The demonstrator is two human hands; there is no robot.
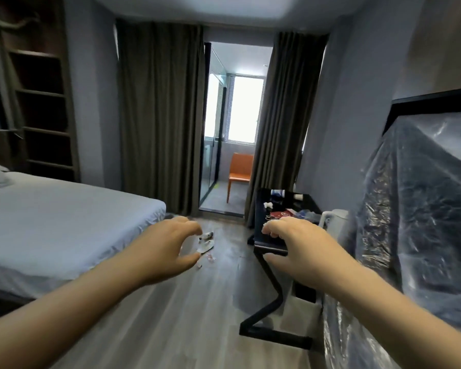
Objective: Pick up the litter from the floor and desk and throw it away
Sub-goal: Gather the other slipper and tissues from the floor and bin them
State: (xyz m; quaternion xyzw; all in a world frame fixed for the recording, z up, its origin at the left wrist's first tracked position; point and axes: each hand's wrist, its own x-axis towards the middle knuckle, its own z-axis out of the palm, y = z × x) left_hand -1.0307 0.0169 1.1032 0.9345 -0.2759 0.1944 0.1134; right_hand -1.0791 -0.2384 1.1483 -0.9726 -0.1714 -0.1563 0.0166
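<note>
Reaching forward with left grip (168, 249) and right grip (298, 249) released, holding nothing; best to crouch near the scattered litter (206, 245) before pinching, then clear the desk (266, 246).

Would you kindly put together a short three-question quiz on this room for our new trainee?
1. True or false: the left hand holds a piece of litter.
2. The floor litter lies: A) between the bed and the black desk; B) on the pillow; C) beside the window?
3. What colour is the chair beyond the curtains?
Key: 1 false; 2 A; 3 orange.
</note>
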